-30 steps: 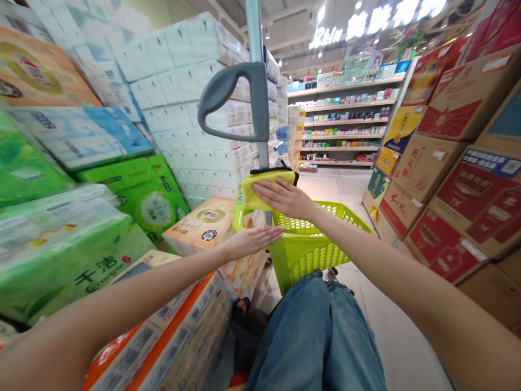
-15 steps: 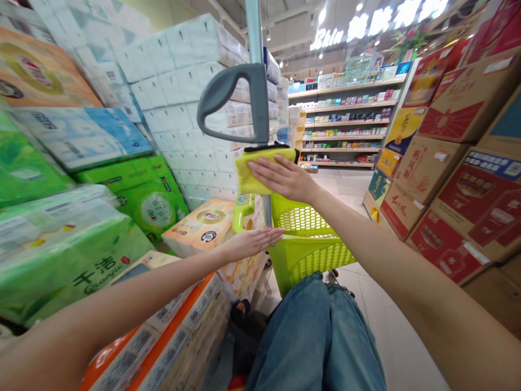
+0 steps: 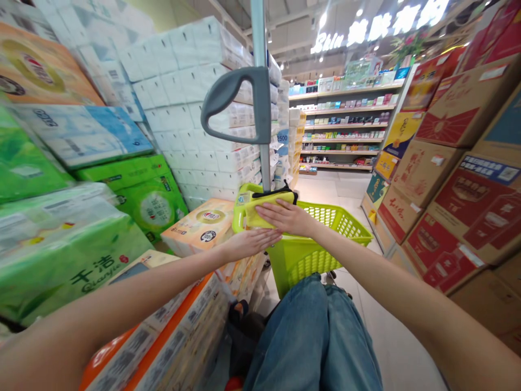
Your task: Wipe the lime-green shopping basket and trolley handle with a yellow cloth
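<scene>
My right hand [image 3: 287, 217] presses a yellow cloth [image 3: 260, 218] with black edging against the lower part of a grey metal pole [image 3: 265, 168]. Its fingers lie stretched across the cloth; the thumb is hidden. Just below, my left hand [image 3: 254, 243] lies flat with straight fingers, at the near corner of a lime-green shopping basket [image 3: 309, 255]. Whether its palm touches the basket cannot be made out. Higher on the pole sits a grey loop handle [image 3: 262, 106]. The basket stands on small wheels in front of my knees.
Tissue packs [image 3: 109, 271] and white paper packs [image 3: 179, 81] are stacked on the left. Cardboard cartons [image 3: 443, 217] line the right side. Shelves of small goods [image 3: 345, 122] stand at the back. My jeans-covered legs [image 3: 313, 336] are close to the basket.
My right hand and the yellow cloth have slid down the pole, from just under the loop handle to the basket's corner. My left hand has stayed nearly in place.
</scene>
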`<state>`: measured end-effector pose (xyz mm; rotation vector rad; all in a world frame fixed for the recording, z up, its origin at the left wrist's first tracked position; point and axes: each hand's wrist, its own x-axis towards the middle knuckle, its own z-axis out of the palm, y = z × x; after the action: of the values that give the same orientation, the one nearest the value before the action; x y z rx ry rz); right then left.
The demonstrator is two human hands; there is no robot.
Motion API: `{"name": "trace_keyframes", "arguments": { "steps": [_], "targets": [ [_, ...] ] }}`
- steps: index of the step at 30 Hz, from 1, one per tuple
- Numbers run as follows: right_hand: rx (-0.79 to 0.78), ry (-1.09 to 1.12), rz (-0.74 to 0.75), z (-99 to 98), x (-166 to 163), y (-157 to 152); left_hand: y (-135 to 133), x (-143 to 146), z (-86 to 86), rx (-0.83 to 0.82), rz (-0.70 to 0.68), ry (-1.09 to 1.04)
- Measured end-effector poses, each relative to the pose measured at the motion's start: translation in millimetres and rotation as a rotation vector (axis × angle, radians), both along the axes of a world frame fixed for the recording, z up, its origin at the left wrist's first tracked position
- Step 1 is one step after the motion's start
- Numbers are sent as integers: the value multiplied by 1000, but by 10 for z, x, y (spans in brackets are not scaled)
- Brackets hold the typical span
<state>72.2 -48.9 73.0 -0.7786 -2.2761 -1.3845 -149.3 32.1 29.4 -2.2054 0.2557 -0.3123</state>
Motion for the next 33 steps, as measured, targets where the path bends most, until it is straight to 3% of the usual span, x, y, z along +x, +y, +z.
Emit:
{"name": "trace_keyframes", "arguments": {
  "steps": [2, 5, 13, 16, 19, 27, 30, 33],
  "targets": [
    [23, -30, -6, -45, 15, -17, 23, -3, -26, -25, -9, -10],
    [26, -57, 26, 64, 48, -2, 23, -1, -25, 62, 26, -14],
    [-4, 132, 67, 972, 43, 126, -42, -1, 53, 179, -14, -70],
    [-14, 166, 80, 1108, 17, 153, -27, 4, 37, 176, -26, -75],
    [-28, 185, 68, 950, 8, 139, -22, 12, 25, 156, -35, -76],
    [-67, 24, 23, -77, 32, -42, 30, -2, -41, 12, 24, 2],
    [-57, -8, 21, -143, 55, -50, 52, -3, -66, -11, 13, -2],
    [-70, -55, 68, 104, 88, 1, 43, 8, -57, 15, -25, -51]
  ]
}}
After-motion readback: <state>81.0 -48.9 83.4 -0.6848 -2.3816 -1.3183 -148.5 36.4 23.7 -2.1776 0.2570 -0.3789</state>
